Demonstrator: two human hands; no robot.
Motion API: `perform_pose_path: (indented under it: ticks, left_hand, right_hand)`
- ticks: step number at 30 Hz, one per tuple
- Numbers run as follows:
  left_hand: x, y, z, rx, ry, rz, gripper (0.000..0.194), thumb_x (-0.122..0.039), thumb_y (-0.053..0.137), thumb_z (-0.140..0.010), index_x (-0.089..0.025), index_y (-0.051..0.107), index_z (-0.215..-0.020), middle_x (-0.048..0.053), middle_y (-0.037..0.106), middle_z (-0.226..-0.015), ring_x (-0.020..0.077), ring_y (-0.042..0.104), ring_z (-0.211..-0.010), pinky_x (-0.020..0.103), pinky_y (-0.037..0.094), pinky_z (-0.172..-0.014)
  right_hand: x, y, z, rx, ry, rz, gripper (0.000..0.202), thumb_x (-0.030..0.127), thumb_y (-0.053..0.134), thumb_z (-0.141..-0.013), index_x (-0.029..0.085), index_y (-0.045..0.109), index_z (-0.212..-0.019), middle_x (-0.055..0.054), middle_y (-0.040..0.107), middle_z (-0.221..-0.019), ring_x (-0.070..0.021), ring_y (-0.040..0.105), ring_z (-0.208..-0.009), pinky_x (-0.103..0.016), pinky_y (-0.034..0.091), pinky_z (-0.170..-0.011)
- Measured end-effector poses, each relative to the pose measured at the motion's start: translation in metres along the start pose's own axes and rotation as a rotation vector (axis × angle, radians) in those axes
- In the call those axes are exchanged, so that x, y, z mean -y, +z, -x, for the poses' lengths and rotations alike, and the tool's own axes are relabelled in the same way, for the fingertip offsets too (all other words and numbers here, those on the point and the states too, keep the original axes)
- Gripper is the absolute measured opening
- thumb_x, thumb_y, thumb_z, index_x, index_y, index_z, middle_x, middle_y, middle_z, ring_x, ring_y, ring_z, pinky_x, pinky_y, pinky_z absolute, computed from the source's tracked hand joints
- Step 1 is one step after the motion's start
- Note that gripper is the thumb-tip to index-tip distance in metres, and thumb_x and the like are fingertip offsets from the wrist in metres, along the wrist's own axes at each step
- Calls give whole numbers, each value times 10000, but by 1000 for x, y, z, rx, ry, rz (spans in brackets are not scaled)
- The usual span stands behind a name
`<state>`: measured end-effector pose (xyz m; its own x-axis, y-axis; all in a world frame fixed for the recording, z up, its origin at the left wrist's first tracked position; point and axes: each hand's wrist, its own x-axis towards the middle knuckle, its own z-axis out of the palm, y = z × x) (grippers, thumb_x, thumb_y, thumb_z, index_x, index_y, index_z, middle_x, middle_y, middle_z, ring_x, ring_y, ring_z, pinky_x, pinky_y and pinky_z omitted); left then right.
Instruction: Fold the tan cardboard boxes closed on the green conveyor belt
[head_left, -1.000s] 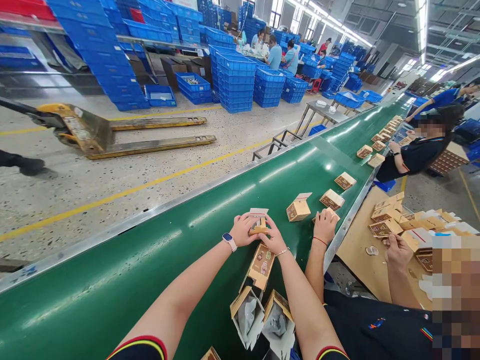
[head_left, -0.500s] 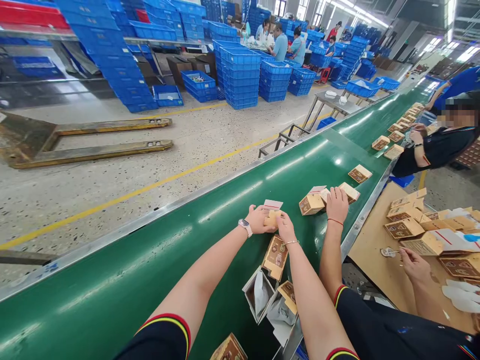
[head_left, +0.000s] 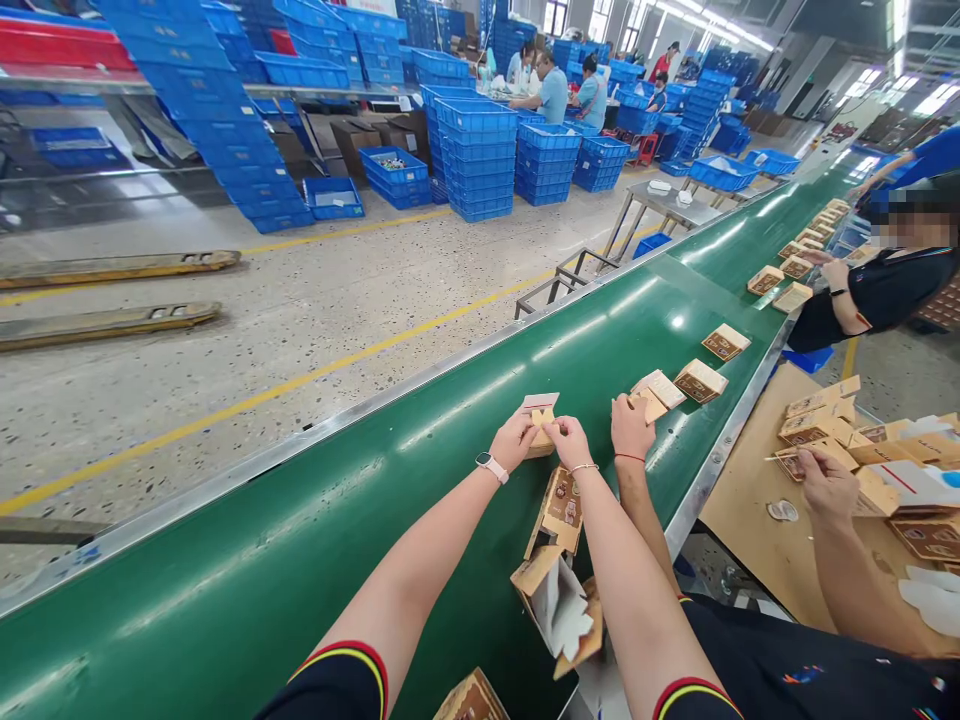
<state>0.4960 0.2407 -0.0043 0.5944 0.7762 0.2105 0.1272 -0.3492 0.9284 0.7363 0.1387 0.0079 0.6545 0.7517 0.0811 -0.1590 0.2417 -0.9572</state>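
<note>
Both my hands are at a small cardboard box (head_left: 538, 446) on the green conveyor belt. My left hand (head_left: 514, 440) grips its left side, fingers closed at the top flaps. From the right, my right hand (head_left: 568, 443) pinches the tan flaps near the opening. A white lid flap with a red line (head_left: 541, 401) stands up behind my fingers. Just below my right wrist lies a brown printed box (head_left: 564, 508). Nearer to me, an open box (head_left: 561, 605) shows a grey-white bag or lining inside. Another printed box (head_left: 472, 697) is at the bottom edge.
A co-worker's hand (head_left: 631, 428) touches a box (head_left: 651, 398) to my right; their other hand (head_left: 829, 485) holds a thin stick over a side table (head_left: 739, 490) with several boxes. More boxes sit farther along the belt (head_left: 450, 420). Blue crates and pallet-truck forks stand beyond.
My fingers have shifted to the box's flaps. The open boxes near me have moved, and one now shows its opening. The co-worker's near hand has moved left; their other hand has raised the stick.
</note>
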Motion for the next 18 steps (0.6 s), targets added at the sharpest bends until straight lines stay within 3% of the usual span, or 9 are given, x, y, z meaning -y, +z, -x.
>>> perform_pose_path:
  ticks: [2, 4, 8, 10, 13, 18]
  left_hand:
    - [-2, 4, -4, -184, -113, 58, 227, -231, 655, -752, -210, 564, -959, 88, 565, -1127, 235, 515, -1156, 384, 415, -1007]
    - [-4, 9, -10, -271, -289, 182, 428, -197, 734, -669, -209, 524, -1042, 90, 527, -1187, 234, 492, -1182, 381, 403, -1018]
    - [-6, 25, -29, -130, -630, 425, 309, -149, 699, -706, -176, 527, -962, 79, 627, -999, 210, 622, -944, 373, 495, -866]
    - [-7, 31, -37, -97, -688, 443, 238, -145, 687, -720, -158, 530, -899, 82, 651, -899, 202, 648, -810, 366, 522, -773]
    - [-9, 33, -42, -111, -718, 452, 270, -161, 698, -724, -159, 525, -930, 88, 655, -924, 188, 649, -807, 334, 521, -755]
    - [-19, 8, -31, -178, -678, 419, 272, -297, 638, -796, -163, 530, -1008, 108, 626, -1042, 180, 610, -962, 301, 477, -838]
  right_hand:
    - [3, -13, 12, -27, 6, 174, 491, 417, 510, -778, 254, 466, -1239, -80, 494, -1248, -273, 457, -1195, -418, 399, -984]
    - [4, -25, 31, -79, -48, 385, 589, 381, 479, -787, 258, 344, -1347, -91, 476, -1286, -270, 474, -1177, -410, 422, -943]
    - [8, -41, 62, -167, -126, 604, 694, 357, 458, -783, 298, 188, -1419, -80, 401, -1418, -259, 534, -1103, -401, 464, -827]
    - [21, -55, 65, -197, -110, 691, 640, 411, 450, -787, 280, 275, -1388, -81, 449, -1395, -246, 571, -1039, -383, 478, -768]
    - [58, -87, 53, -236, -89, 796, 510, 492, 437, -784, 240, 482, -1225, -78, 633, -1160, -251, 600, -970, -386, 475, -727]
    - [115, -141, 30, -422, -139, 896, 463, 580, 422, -749, 218, 600, -977, -85, 697, -860, -304, 630, -892, -440, 468, -704]
